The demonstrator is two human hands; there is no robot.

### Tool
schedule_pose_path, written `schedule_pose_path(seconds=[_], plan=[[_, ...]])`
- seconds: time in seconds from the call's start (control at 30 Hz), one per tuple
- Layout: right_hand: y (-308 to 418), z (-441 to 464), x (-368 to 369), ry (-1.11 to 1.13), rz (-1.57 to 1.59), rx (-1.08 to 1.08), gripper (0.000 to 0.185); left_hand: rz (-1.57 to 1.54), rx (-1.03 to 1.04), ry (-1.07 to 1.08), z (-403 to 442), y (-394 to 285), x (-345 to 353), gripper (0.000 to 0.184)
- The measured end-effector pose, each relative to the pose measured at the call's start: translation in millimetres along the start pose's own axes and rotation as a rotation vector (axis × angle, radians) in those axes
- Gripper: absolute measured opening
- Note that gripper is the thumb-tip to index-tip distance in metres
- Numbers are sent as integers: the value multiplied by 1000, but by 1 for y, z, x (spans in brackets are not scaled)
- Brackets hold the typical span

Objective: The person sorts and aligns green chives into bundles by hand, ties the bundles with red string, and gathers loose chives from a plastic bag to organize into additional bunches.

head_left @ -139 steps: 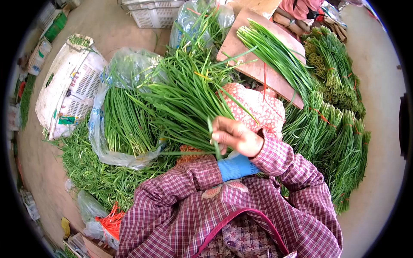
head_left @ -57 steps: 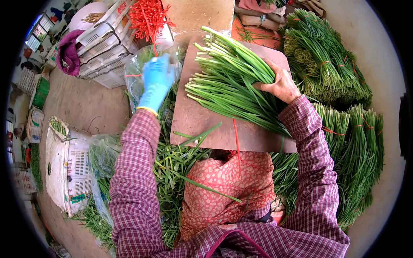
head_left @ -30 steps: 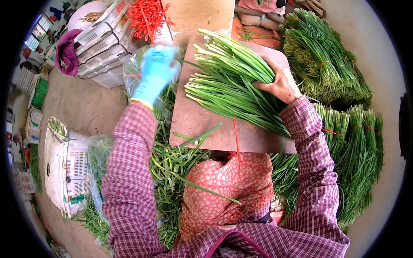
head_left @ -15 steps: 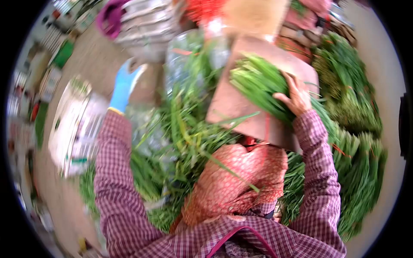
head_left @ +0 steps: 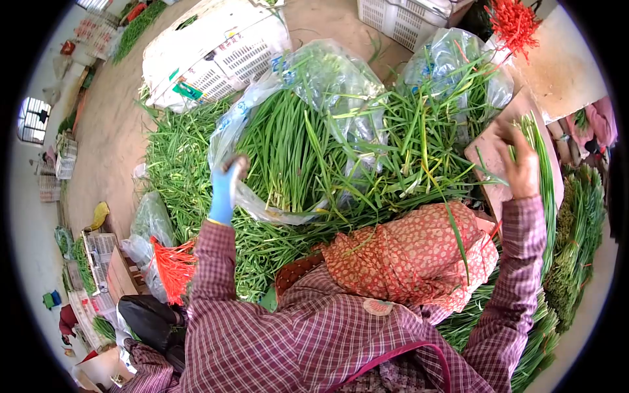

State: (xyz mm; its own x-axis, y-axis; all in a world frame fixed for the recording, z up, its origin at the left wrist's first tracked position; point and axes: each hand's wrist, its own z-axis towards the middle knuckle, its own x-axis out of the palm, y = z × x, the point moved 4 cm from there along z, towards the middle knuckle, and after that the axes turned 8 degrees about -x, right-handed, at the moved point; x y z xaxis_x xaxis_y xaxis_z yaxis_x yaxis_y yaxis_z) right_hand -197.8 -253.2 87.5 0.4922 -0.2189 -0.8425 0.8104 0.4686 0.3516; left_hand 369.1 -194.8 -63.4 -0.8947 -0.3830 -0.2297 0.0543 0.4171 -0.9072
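Observation:
My left hand [head_left: 226, 190], in a blue glove, is raised beside the left edge of a clear plastic bag [head_left: 246, 105] of long green chives [head_left: 282, 147]. Its fingers are foreshortened and blurred; whether they touch the bag is unclear. My right hand [head_left: 522, 164] is bare and hovers over a pinkish-brown board [head_left: 483, 152], fingers bent and apart, smeared by motion, with nothing seen in them. Just right of it, a bunch of chives [head_left: 545, 173] lies along the board, partly hidden by my hand and sleeve.
Loose chives [head_left: 177, 170] spread around the bag and by my patterned cloth-covered lap [head_left: 413, 245]. A white crate [head_left: 223, 56] stands at the far left. Red ties [head_left: 514, 26] hang at the upper right; more ties [head_left: 173, 268] are at lower left. Tied bundles [head_left: 576, 229] lie at right.
The view has turned left. My right hand has come off the chives bunch on the board. My left hand is now beside the plastic bag of chives.

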Motion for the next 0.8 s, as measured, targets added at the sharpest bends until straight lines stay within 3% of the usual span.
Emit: schedule_pose_path(seconds=[0.03,0.1,0.33,0.43,0.47,0.57,0.63,0.67,0.73,0.77,0.8], plan=[[23,14,16,8,9,-34,32,11,-30,93,-12,14,3,40],[60,28,47,79,185,-17,26,132,-48,78,-16,64,-2,61],[145,22,137,278,358,-140,21,801,-140,7,-34,99,57,114],[171,2,168,340,384,-119,23,890,-177,11,-34,105,83,126],[175,-8,175,344,364,-115,25,866,-82,-52,-33,120,86,131],[185,-33,193,449,301,-118,29,810,-48,2,-48,112,91,126],[188,-41,198,520,296,-72,30,505,110,-97,-39,125,80,104],[189,-42,200,551,296,-60,30,549,135,-134,-31,130,73,95],[193,-38,206,654,233,-65,31,568,-23,-66,-4,144,51,88],[197,-35,211,743,240,-32,34,587,76,-178,1,144,38,67],[201,-31,214,832,250,-4,36,777,171,-304,4,141,28,66]])
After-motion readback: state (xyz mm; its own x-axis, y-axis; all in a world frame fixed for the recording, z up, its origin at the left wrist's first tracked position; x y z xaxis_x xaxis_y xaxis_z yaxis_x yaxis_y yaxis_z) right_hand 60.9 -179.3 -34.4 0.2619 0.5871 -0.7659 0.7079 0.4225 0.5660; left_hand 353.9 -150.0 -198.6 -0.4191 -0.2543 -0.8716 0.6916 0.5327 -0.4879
